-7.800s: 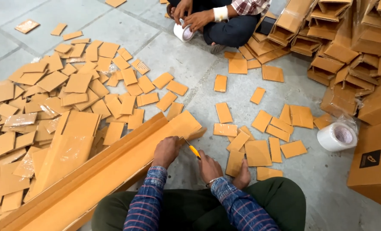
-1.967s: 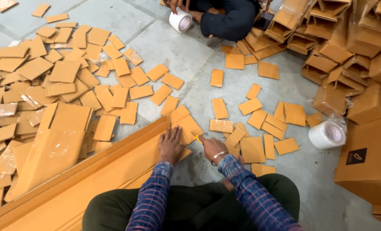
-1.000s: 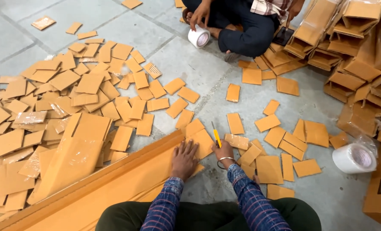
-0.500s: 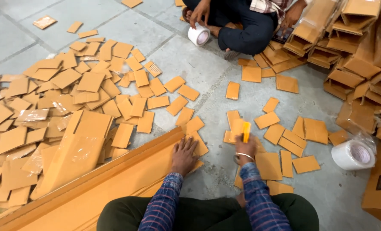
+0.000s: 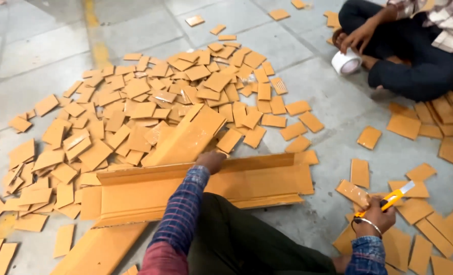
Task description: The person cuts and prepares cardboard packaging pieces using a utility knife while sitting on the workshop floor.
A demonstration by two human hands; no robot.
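Left hand [image 5: 210, 161] now lifts long cardboard strip [image 5: 201, 188]; right hand [image 5: 376, 216] swung aside.

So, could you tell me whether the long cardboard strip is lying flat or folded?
Folded. The long cardboard strip shows a lengthwise crease, its far flap raised under the left hand.

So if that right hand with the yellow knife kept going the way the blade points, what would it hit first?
The right hand holds the knife with its blade aimed up and to the right. First in that line is probably the small cardboard piece lying on the floor just past the tip, though depth is hard to judge.
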